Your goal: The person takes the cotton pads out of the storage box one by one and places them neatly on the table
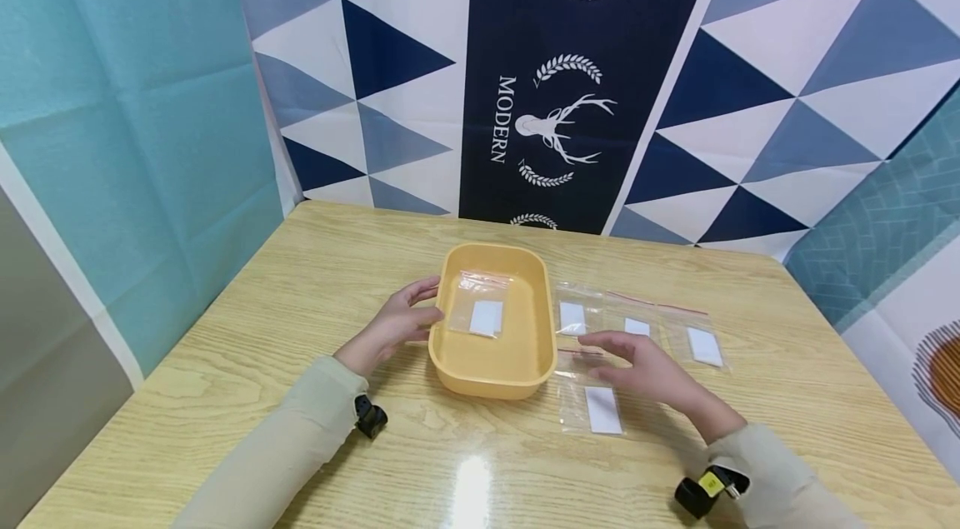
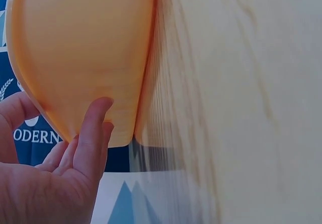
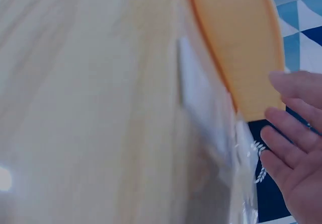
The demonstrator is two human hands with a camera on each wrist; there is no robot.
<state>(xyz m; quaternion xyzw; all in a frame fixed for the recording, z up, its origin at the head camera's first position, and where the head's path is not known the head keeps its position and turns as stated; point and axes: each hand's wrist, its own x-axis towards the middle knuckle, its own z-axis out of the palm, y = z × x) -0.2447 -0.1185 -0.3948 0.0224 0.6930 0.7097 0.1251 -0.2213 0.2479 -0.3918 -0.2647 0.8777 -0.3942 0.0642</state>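
An orange plastic bin stands on the table. Inside it lies a clear zip bag with a white piece in it. My left hand is at the bin's left side, thumb by the rim and loosely extended fingers along the outer wall. To the right, my right hand hovers over more clear zip bags, fingers spread and apart from the bin. Nearest it are a front bag with a white piece and a back bag with a white piece. The right hand holds nothing.
Beside the bin lies another zip bag with a white piece; farther right is one more bag. The wooden table ends at a patterned cloth behind and a teal cloth at left.
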